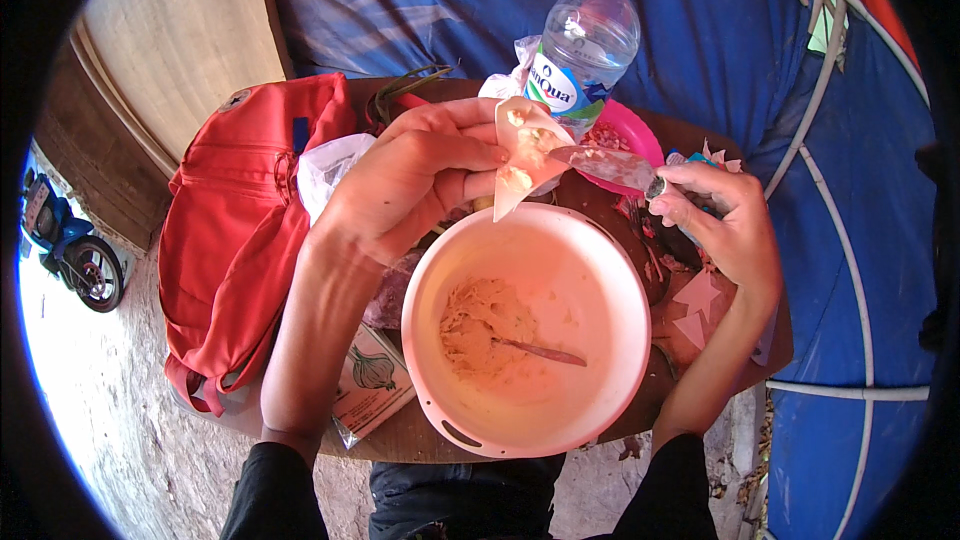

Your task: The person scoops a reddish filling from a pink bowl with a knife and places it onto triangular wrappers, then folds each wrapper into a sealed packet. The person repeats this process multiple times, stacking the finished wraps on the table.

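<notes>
My left hand [415,165] pinches a pale, thin triangular wrapper sheet [520,175] with dabs of creamy paste on it. My right hand [725,215] is closed around the dark handle of a knife [615,168], whose smeared blade points left and meets the sheet's edge. Both hands are raised over the far rim of a large pale basin [425,380]. Inside the basin lies a mound of beige paste [480,325] at the left, with a spoon [550,351] stuck in it.
Behind the hands stand a big clear water bottle [590,50] with a blue cap and a pink bowl [640,130] of reddish bits. A red backpack [240,230] is at left, a printed packet [370,385] beside the basin. Cut triangular sheets [697,295] lie at right.
</notes>
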